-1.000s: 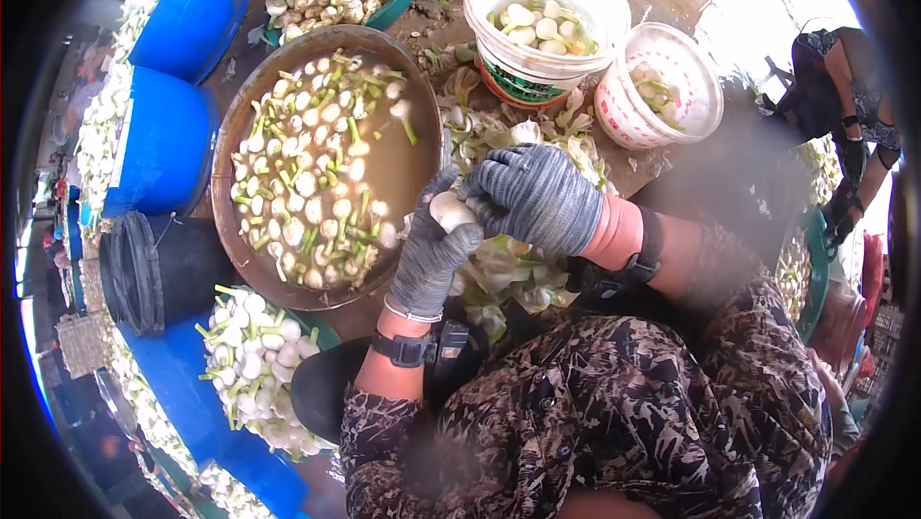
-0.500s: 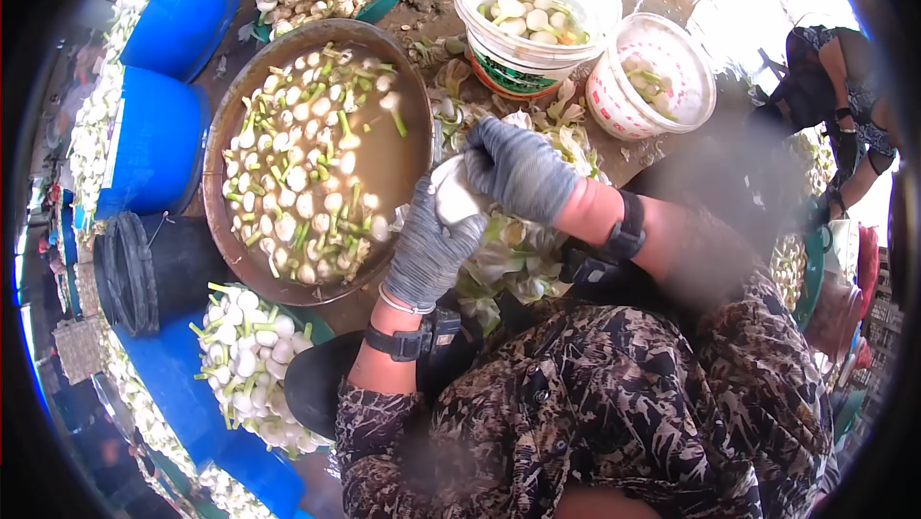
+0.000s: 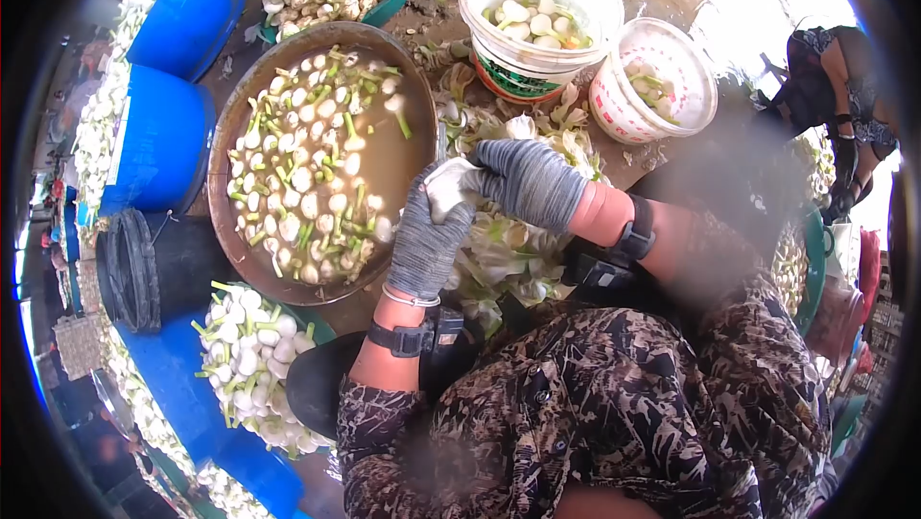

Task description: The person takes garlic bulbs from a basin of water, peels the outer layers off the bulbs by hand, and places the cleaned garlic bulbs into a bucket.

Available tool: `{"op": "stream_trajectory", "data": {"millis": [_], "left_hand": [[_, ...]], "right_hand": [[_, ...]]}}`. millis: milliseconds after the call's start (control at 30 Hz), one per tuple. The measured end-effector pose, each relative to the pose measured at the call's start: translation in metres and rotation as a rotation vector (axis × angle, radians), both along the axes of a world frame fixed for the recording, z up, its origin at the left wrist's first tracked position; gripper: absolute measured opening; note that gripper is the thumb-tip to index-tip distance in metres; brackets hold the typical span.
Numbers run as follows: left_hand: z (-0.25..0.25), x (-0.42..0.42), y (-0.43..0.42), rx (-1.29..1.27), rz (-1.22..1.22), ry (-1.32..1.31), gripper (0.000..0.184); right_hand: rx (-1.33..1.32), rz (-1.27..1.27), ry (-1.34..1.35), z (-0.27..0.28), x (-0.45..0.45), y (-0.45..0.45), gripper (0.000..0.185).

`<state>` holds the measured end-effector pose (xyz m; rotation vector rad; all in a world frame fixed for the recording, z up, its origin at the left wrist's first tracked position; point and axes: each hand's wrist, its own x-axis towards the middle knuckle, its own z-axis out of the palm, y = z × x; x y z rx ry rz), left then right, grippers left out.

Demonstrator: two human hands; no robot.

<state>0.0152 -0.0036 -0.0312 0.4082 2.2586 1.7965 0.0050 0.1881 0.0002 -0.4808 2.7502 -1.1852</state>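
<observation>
My left hand (image 3: 434,231), in a grey knitted glove, is closed around a white garlic bulb (image 3: 449,187). On the bulb's right side my right hand (image 3: 531,183), gloved the same way, has its fingers closed at the edge of the white skin. Its fingertips are partly hidden, but they seem to pinch the bulb's outer peel. Both hands are above a heap of loose peels (image 3: 513,255). Just left of them stands a round brown basin (image 3: 223,231) of cloudy water, with many trimmed bulbs with green stems floating in it.
Beyond my hands stand a large white bucket (image 3: 537,63) and a smaller white bucket (image 3: 614,116), both holding bulbs. Blue tubs (image 3: 163,135) and a black bucket (image 3: 182,265) line the left. A bulb pile (image 3: 254,361) lies near my left arm. Another person (image 3: 844,87) is at right.
My right hand has shifted slightly right and down, drawing away from the bulb's top. The bulb has tilted in my left hand, and more of the right-hand fingers' pinch shows.
</observation>
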Motion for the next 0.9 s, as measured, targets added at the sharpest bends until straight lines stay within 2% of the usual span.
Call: {"op": "stream_trajectory", "data": {"millis": [33, 100, 133, 267, 333, 367, 467, 533, 600, 667, 700, 733, 800, 833, 867, 900], "left_hand": [[0.000, -0.004, 0.002, -0.043, -0.026, 0.098, 0.048], [0.003, -0.004, 0.003, -0.033, -0.016, 0.027, 0.049], [0.005, -0.004, 0.003, -0.023, -0.005, -0.045, 0.050], [0.006, -0.005, 0.002, -0.029, -0.060, -0.059, 0.052], [0.012, -0.007, 0.001, 0.007, -0.142, -0.041, 0.056], [0.014, -0.008, 0.001, 0.006, -0.141, -0.044, 0.056], [0.020, -0.012, 0.004, 0.042, -0.217, -0.109, 0.060], [0.025, -0.012, 0.003, -0.135, -0.188, 0.023, 0.063], [0.030, -0.013, 0.005, -0.150, -0.205, 0.057, 0.068], [0.032, -0.015, 0.006, 0.148, -0.224, -0.006, 0.063], [0.022, -0.016, 0.003, 0.237, -0.202, -0.059, 0.064], [0.017, -0.016, 0.003, 0.237, -0.197, -0.055, 0.064], [0.013, -0.016, 0.006, 0.735, -0.149, -0.358, 0.064], [0.014, -0.015, 0.007, 0.651, -0.088, -0.281, 0.061], [0.011, -0.017, 0.006, 0.651, -0.092, -0.274, 0.061], [0.005, -0.020, 0.003, 0.696, -0.045, -0.296, 0.065]], "right_hand": [[0.000, -0.003, 0.000, -0.003, -0.002, 0.002, 0.028], [-0.181, -0.048, -0.096, -0.006, -0.007, 0.006, 0.030], [-0.181, -0.049, -0.094, -0.007, -0.009, 0.007, 0.030], [-0.021, 0.007, -0.126, -0.006, -0.017, 0.018, 0.029], [-0.018, 0.189, 0.121, -0.003, -0.018, 0.026, 0.026], [-0.019, 0.190, 0.118, -0.001, -0.018, 0.027, 0.026], [-0.009, 0.079, -0.014, 0.004, -0.017, 0.031, 0.025], [0.031, 0.019, 0.145, 0.007, -0.016, 0.032, 0.024], [0.007, -0.054, 0.117, 0.004, -0.020, 0.039, 0.023], [-0.039, -0.132, 0.135, -0.005, -0.028, 0.053, 0.021], [-0.052, -0.152, 0.159, -0.004, -0.029, 0.056, 0.018], [0.061, -0.170, 0.098, -0.006, -0.033, 0.064, 0.023], [0.264, -0.178, -0.075, -0.005, -0.035, 0.075, 0.029], [0.532, -0.044, -0.317, -0.003, -0.041, 0.081, 0.042], [0.532, -0.048, -0.309, -0.005, -0.035, 0.080, 0.042], [0.593, -0.069, -0.171, -0.010, -0.021, 0.076, 0.050]]}}
